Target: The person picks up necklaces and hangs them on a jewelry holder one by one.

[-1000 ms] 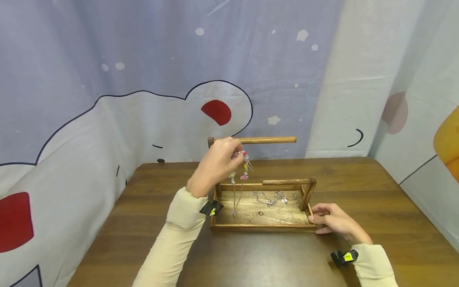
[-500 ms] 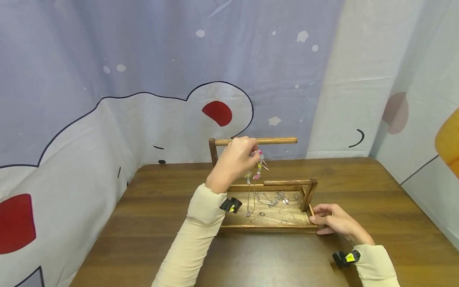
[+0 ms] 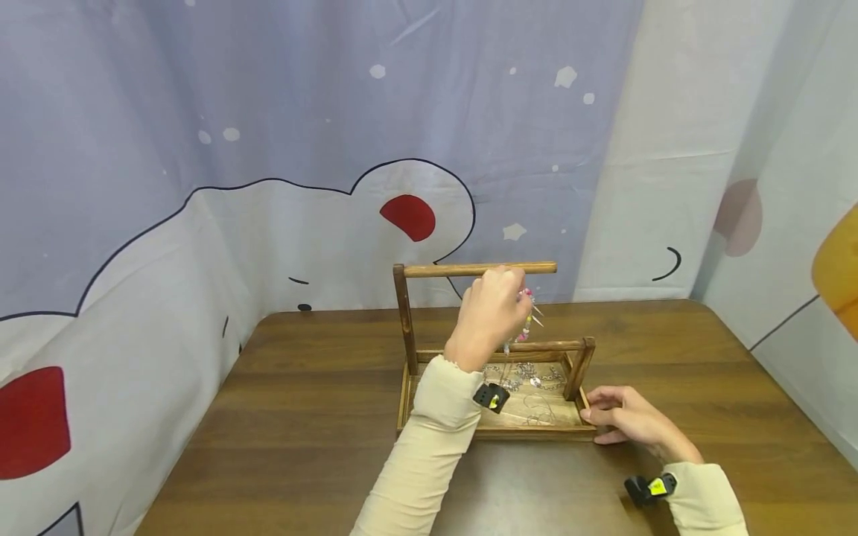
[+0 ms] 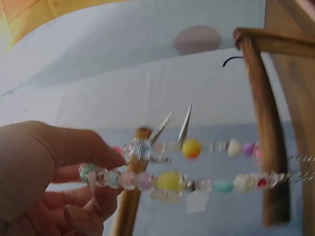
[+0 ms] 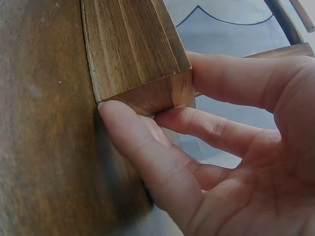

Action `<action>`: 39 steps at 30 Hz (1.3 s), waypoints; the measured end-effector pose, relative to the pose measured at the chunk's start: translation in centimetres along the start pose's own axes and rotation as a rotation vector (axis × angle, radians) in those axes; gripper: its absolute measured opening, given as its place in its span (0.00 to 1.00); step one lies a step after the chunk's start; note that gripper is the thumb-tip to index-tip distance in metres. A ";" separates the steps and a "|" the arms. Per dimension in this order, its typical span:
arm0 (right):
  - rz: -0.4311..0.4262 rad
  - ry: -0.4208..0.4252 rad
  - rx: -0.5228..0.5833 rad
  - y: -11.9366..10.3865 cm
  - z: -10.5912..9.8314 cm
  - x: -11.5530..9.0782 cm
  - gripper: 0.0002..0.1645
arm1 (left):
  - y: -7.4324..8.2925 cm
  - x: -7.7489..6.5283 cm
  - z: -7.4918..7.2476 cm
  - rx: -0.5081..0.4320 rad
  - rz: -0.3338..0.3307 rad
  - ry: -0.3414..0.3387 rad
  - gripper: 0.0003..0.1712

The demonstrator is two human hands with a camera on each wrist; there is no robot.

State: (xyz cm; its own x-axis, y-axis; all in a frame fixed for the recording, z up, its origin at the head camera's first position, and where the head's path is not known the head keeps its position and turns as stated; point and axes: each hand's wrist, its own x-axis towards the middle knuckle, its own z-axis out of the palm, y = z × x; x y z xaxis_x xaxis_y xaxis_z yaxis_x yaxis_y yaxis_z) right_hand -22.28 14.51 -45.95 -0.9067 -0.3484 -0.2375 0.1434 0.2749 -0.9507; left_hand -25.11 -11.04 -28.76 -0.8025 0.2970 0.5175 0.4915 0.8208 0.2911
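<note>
My left hand (image 3: 488,320) pinches a beaded necklace (image 4: 170,180) between thumb and fingers, close below the upper bar (image 3: 462,270) of a wooden jewelry stand (image 3: 550,434). Pastel and clear beads make up two strands, with two silver spikes (image 4: 185,125) and thin chain beyond. In the head view this hand and its sleeve cover part of the tray and the hanging chain. At the tray's right end, my right hand (image 3: 637,424) holds the stand by its end wall; the right wrist view has the fingers around that wooden end (image 5: 142,49).
Silver chains (image 3: 529,376) lie in the stand's tray, with a thin chain (image 3: 538,409) nearer the front. A lower wooden bar (image 3: 550,346) reaches left from the short right post (image 3: 579,368). Behind the brown table (image 3: 302,417) hangs a printed curtain (image 3: 322,246).
My left hand has moved to the right along the upper bar with the beaded necklace hanging from it. My right hand stays at the tray's right end.
</note>
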 end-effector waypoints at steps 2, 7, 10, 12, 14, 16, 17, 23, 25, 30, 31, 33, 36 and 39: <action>-0.002 -0.005 0.003 0.0 0.0 0.0 0.30 | 0.4 0.2 0.7 -0.014 -0.019 0.017 0.08; -0.005 -0.013 0.012 0.0 0.0 0.0 0.29 | 1.1 0.9 2.2 -0.123 -0.078 0.057 0.09; -0.005 -0.008 0.010 0.0 -0.1 0.0 0.29 | 1.4 1.3 2.9 -0.143 -0.106 0.102 0.09; -0.004 -0.002 0.006 0.0 -0.1 0.0 0.29 | 1.6 1.6 3.4 -0.140 -0.122 0.129 0.09; -0.001 0.001 0.004 0.0 -0.1 0.0 0.30 | 1.9 1.9 3.7 -0.133 -0.134 0.157 0.09; 0.003 0.003 0.004 0.0 -0.2 0.0 0.30 | 2.3 2.2 4.0 -0.144 -0.143 0.190 0.10; 0.005 0.005 0.005 0.1 -0.2 0.1 0.31 | 2.6 2.4 4.1 -0.145 -0.144 0.206 0.10; 0.010 0.012 0.006 0.2 -0.1 0.1 0.31 | 4.1 3.0 4.6 -0.124 -0.131 0.305 0.10; 0.007 0.011 0.007 0.3 -0.1 0.1 0.31 | 4.5 3.2 4.8 -0.124 -0.136 0.326 0.09; 0.005 0.004 0.011 0.3 0.0 -0.1 0.32 | 5.2 3.7 5.3 -0.147 -0.143 0.357 0.08; 0.005 0.004 0.013 0.3 0.0 -0.1 0.32 | 5.2 3.8 5.4 -0.150 -0.140 0.366 0.08; 0.004 0.007 0.015 0.3 0.1 -0.1 0.32 | 5.1 4.0 5.5 -0.151 -0.136 0.388 0.07; -0.002 0.010 0.013 0.3 0.0 0.0 0.32 | 4.8 4.3 5.6 -0.149 -0.147 0.421 0.07; -0.007 0.013 0.004 0.2 -0.1 0.0 0.31 | 4.4 4.4 5.5 -0.152 -0.171 0.444 0.07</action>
State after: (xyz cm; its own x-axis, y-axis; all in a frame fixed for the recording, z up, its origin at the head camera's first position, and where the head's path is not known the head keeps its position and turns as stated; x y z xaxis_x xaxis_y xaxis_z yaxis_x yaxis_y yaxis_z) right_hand -22.28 14.65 -46.14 -0.9127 -0.3388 -0.2283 0.1387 0.2687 -0.9532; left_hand -28.34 -3.42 -29.66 -0.6708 -0.0986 0.7350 0.4362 0.7492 0.4985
